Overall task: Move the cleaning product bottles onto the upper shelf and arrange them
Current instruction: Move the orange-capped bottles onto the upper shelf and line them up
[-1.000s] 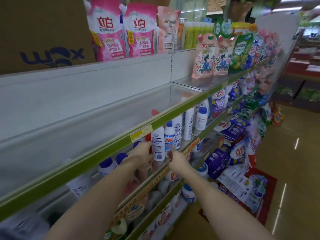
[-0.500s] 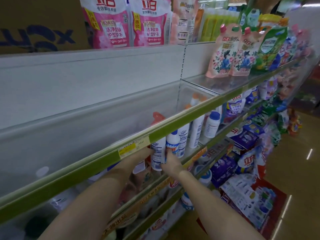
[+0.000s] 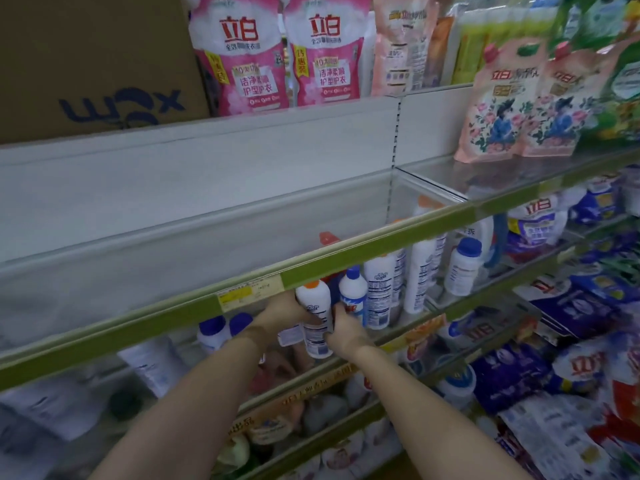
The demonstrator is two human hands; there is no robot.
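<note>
Both hands on one white bottle under the upper shelf

The left hand (image 3: 289, 311) and right hand (image 3: 343, 327) grip a white orange-capped bottle (image 3: 315, 320) between them, fingers curled round its sides. It stands tilted just below the green edge of the upper shelf (image 3: 173, 317), beside a blue-capped bottle (image 3: 353, 294) to its right.

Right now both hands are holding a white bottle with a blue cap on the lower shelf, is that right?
Not quite: the cap is orange, not blue. The head view shows the left hand and right hand holding a white bottle with an orange cap on the lower shelf.
</note>
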